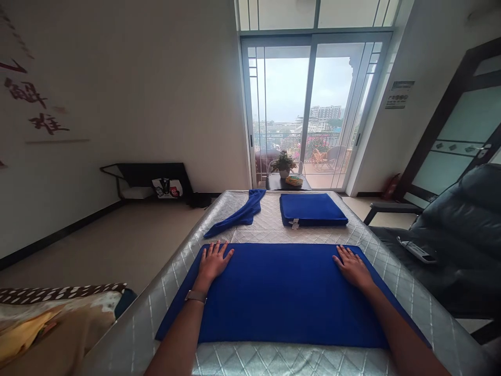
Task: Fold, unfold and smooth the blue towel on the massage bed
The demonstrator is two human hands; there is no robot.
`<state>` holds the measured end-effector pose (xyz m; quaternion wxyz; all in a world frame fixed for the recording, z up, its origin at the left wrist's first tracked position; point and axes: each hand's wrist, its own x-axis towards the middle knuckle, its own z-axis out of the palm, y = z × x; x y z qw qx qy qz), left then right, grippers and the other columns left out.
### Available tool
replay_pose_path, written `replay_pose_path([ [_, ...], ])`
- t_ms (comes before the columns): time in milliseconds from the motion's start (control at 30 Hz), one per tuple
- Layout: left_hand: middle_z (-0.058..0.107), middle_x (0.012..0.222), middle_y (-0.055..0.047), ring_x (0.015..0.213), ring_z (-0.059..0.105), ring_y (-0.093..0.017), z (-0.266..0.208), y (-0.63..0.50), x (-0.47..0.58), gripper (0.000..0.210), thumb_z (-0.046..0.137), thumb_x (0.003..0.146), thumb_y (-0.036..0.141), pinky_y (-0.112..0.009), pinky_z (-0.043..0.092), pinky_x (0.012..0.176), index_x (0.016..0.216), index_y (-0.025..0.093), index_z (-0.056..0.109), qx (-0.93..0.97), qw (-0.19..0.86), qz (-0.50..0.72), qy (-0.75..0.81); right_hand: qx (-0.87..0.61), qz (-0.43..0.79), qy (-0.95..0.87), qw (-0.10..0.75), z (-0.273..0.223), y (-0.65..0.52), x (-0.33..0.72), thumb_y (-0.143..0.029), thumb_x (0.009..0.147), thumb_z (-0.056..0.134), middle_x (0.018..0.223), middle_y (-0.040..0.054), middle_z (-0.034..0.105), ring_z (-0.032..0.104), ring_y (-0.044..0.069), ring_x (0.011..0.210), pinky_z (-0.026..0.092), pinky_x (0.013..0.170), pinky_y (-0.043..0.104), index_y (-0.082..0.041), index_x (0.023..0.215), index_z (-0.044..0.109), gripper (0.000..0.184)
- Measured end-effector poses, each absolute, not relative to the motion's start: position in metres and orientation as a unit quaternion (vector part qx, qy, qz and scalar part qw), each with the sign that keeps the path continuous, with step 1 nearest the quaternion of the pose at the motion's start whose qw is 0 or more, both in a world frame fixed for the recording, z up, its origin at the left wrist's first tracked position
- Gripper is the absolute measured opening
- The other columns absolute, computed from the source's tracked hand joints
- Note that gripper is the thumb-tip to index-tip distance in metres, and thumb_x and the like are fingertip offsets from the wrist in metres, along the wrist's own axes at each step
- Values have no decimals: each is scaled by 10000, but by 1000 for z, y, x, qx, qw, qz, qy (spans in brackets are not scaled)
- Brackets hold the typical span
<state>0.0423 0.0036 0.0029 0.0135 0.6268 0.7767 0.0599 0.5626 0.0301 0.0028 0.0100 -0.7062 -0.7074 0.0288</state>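
A blue towel (282, 297) lies spread flat across the quilted mattress in front of me. Flat on its far left corner rests my left hand (213, 261), fingers spread, a watch on the wrist. My right hand (353, 267) lies open near the far right corner, palm down on the cloth. Beyond it sits a neat stack of folded blue towels (313, 208) with a white tag at its near edge. To the left of that stack, a crumpled blue towel (238, 215) stretches diagonally. Neither hand holds anything.
The silvery mattress (293, 360) bears all the towels. At right stands a dark leather armchair (462, 230) with a remote-like device (417, 250) on its seat. A potted plant (284, 164) stands by the sliding glass door (313, 104). Bedding (58, 324) is at lower left.
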Motion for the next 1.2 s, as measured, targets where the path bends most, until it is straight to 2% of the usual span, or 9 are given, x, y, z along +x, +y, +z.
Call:
replay_pose_path([
  [1200,265,1676,-72,1548,193,-319,1,4,41,716,211,989,681,-568,162,1236,1589,299,295,626,10,61,777,-709,32,-705,23,1,30,563,-533,1010,217,1680,33,230,164,227,1549,126,1261,433,-159,1617,256,714],
])
